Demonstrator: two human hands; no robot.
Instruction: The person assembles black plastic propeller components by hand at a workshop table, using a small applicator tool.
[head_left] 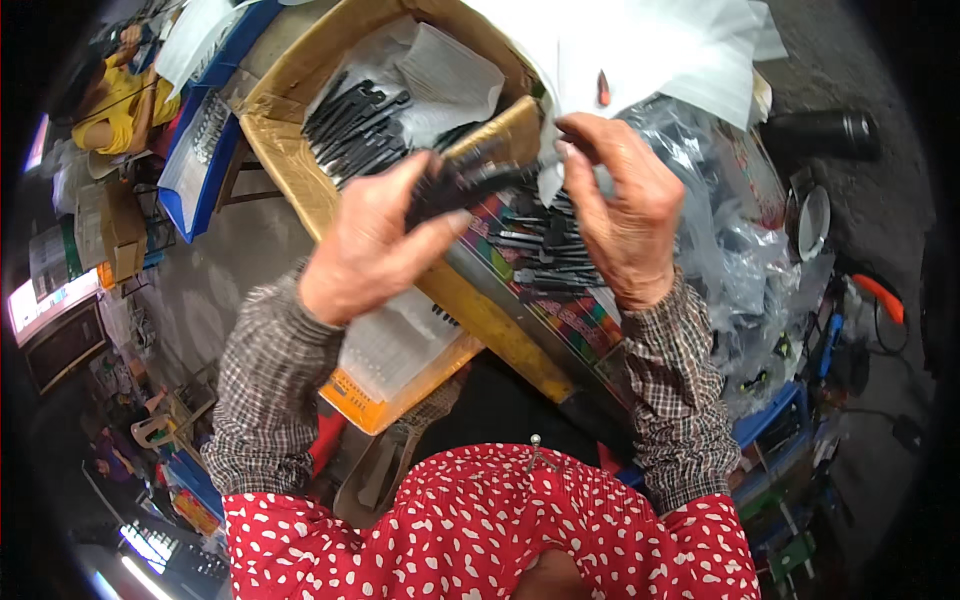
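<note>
My left hand [375,235] grips a bundle of black plastic sticks [470,182] held above a cardboard box. My right hand [625,205] pinches the edge of a clear plastic bag [600,50] right beside the end of the bundle. Below the hands, more loose black sticks [545,245] lie on a colourful sheet inside the box. Another pile of black sticks [355,125] rests in the box's far left part.
The cardboard box [290,150] fills the middle. A stack of clear bags on an orange tray [395,350] sits near my lap. Crumpled plastic bags [740,250] lie at right, blue trays [205,130] at left. Another person in yellow [115,100] sits far left.
</note>
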